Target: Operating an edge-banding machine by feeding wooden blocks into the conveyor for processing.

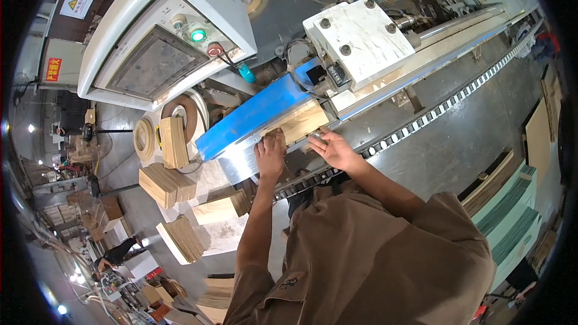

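A pale wooden board lies along the machine's feed bed, against the long blue guard. My left hand has its bent fingers over the board's near left end and grips it there. At the board's right end is my right hand, its palm partly turned up. The thumb and fingers of that hand are closed at the board's edge; their exact contact is too small to make out. Just beyond the board's right end sits the white machine head with its dark bolts.
At upper left stands a control panel with a green lit button and a red knob. Wood stacks sit on the white table by tape rolls. A toothed chain track runs along the machine's near side.
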`<move>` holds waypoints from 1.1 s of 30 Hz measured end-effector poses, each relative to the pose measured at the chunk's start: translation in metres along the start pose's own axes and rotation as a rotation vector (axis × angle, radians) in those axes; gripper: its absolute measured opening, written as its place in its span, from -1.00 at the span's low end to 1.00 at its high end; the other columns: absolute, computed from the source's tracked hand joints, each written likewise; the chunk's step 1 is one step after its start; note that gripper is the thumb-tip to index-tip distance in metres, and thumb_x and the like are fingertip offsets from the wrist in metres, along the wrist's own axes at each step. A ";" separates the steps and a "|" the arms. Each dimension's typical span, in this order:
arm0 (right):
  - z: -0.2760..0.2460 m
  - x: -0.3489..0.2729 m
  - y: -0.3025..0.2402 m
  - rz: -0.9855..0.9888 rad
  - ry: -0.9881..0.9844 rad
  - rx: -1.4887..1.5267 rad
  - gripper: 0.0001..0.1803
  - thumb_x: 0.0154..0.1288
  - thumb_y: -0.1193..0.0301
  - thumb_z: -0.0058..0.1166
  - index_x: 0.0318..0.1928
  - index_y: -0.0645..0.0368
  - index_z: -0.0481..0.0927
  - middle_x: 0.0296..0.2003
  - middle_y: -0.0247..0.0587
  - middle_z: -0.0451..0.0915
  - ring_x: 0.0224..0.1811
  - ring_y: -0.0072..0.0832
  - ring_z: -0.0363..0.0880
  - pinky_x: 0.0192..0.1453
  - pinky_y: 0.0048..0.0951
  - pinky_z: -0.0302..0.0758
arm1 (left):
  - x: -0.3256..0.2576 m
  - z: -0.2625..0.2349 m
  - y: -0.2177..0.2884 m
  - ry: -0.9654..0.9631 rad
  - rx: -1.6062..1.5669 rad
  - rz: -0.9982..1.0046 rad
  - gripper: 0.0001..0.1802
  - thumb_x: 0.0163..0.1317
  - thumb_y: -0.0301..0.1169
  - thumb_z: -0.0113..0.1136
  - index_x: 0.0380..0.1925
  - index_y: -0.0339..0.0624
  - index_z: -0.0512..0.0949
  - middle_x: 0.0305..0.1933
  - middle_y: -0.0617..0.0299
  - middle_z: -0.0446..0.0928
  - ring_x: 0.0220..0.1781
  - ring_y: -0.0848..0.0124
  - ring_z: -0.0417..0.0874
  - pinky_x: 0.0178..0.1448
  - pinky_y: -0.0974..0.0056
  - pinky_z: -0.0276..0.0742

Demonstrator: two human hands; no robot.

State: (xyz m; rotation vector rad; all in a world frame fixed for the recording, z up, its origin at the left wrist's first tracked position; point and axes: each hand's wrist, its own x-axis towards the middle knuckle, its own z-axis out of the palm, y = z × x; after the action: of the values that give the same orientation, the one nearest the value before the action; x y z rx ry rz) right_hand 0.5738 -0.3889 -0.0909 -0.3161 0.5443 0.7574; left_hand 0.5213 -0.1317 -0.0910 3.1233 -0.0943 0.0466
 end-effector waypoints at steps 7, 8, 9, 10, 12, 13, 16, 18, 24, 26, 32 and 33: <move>-0.014 -0.012 -0.022 -0.097 0.014 -0.021 -0.33 0.46 0.55 0.04 0.54 0.08 0.23 0.33 -0.29 0.47 0.47 -0.18 0.48 0.61 -0.17 0.40 | 0.021 0.008 0.034 0.093 0.050 0.052 -0.24 0.41 -0.08 0.28 0.60 0.19 0.33 0.23 -0.02 0.48 0.23 -0.05 0.48 0.40 -0.16 0.34; -0.016 -0.012 -0.026 -0.114 0.009 -0.046 -0.20 0.48 0.56 0.03 0.64 0.07 0.06 0.39 -0.28 0.41 0.45 -0.21 0.51 0.59 -0.22 0.44 | 0.027 0.011 0.041 0.081 0.056 0.043 -0.24 0.42 -0.06 0.27 0.60 0.19 0.32 0.24 -0.01 0.50 0.22 -0.03 0.49 0.40 -0.14 0.35; -0.018 -0.014 -0.028 -0.110 0.007 -0.063 -0.20 0.48 0.56 0.03 0.64 0.07 0.06 0.39 -0.28 0.41 0.45 -0.21 0.51 0.59 -0.22 0.44 | 0.030 0.013 0.048 0.091 0.050 0.030 -0.24 0.42 -0.06 0.27 0.60 0.19 0.32 0.24 -0.01 0.50 0.22 -0.03 0.49 0.40 -0.14 0.35; -0.020 -0.017 -0.029 -0.110 -0.031 -0.110 -0.23 0.49 0.55 0.01 0.64 0.07 0.09 0.41 -0.28 0.41 0.44 -0.23 0.52 0.58 -0.22 0.45 | 0.033 0.016 0.056 0.140 0.049 0.042 -0.24 0.42 -0.06 0.27 0.59 0.18 0.33 0.25 -0.02 0.50 0.20 -0.01 0.50 0.39 -0.13 0.36; -0.017 -0.025 -0.028 -0.136 0.006 -0.269 -0.39 0.51 0.54 -0.03 0.54 0.10 0.35 0.42 -0.32 0.48 0.45 -0.23 0.51 0.53 -0.27 0.44 | 0.042 0.014 0.073 0.184 0.060 0.048 -0.23 0.38 -0.04 0.29 0.57 0.15 0.36 0.30 -0.04 0.50 0.20 0.05 0.52 0.39 -0.08 0.37; -0.016 -0.029 -0.027 -0.128 0.002 -0.293 -0.39 0.51 0.54 -0.03 0.54 0.10 0.35 0.42 -0.32 0.48 0.45 -0.23 0.51 0.53 -0.27 0.44 | 0.048 0.013 0.082 0.196 0.052 0.027 -0.23 0.38 -0.04 0.29 0.57 0.15 0.36 0.30 -0.04 0.50 0.20 0.05 0.52 0.39 -0.08 0.37; -0.044 -0.031 -0.030 -0.332 0.064 -0.902 -0.55 0.51 0.47 0.04 0.35 0.13 0.62 0.16 -0.25 0.73 0.12 -0.29 0.74 0.28 -0.37 0.59 | 0.069 0.013 0.114 0.127 -0.042 0.024 -0.22 0.33 -0.01 0.34 0.52 0.11 0.41 0.31 0.03 0.49 0.27 0.07 0.50 0.46 -0.04 0.31; -0.051 -0.039 -0.040 -0.451 0.041 -1.297 -0.53 0.47 0.42 0.09 0.36 0.09 0.63 0.15 -0.11 0.73 0.07 -0.21 0.76 0.22 -0.29 0.63 | 0.076 0.016 0.127 0.160 -0.070 0.006 -0.22 0.32 0.01 0.34 0.51 0.10 0.42 0.32 0.05 0.49 0.29 0.07 0.49 0.48 -0.03 0.30; -0.062 -0.049 -0.052 -0.414 0.147 -2.324 -0.63 0.36 0.07 0.13 0.05 -0.18 0.82 -0.22 0.11 0.77 -0.12 0.06 0.77 0.12 0.05 0.68 | 0.063 0.013 0.118 0.231 -0.167 -0.080 -0.31 0.30 -0.04 0.36 0.39 -0.02 0.53 0.32 0.07 0.48 0.38 0.03 0.45 0.56 -0.14 0.20; -0.073 -0.045 -0.054 -0.487 0.112 -2.302 -0.65 0.35 0.08 0.13 0.01 -0.19 0.84 -0.25 0.01 0.78 -0.15 0.03 0.77 0.06 0.03 0.69 | 0.040 0.004 0.091 0.239 -0.118 -0.100 -0.38 0.30 -0.14 0.35 0.35 -0.03 0.57 0.29 0.09 0.51 0.38 0.03 0.46 0.57 -0.16 0.19; -0.091 -0.042 -0.056 -0.586 0.395 -2.309 -0.69 0.42 0.00 0.13 -0.14 -0.20 0.83 -0.39 -0.08 0.76 -0.27 0.03 0.78 -0.15 0.02 0.68 | -0.055 -0.090 -0.012 0.272 -0.054 -0.186 -0.62 0.28 -0.30 0.32 0.12 0.05 0.70 0.14 0.21 0.62 0.31 0.11 0.53 0.50 -0.19 0.26; -0.077 -0.047 -0.051 -0.584 0.450 -2.330 -0.70 0.42 0.00 0.13 -0.14 -0.19 0.82 -0.39 -0.08 0.77 -0.27 0.04 0.77 -0.15 0.03 0.68 | -0.074 -0.113 -0.040 0.266 -0.002 -0.232 -0.64 0.29 -0.22 0.37 0.09 0.05 0.73 0.15 0.21 0.63 0.31 0.13 0.53 0.48 -0.16 0.27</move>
State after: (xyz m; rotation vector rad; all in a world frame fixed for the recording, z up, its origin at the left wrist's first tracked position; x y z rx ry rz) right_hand 0.5554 -0.4852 -0.1230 -2.6893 -0.3297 0.3747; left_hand 0.4462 -0.0851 0.0188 3.0665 0.2693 0.4534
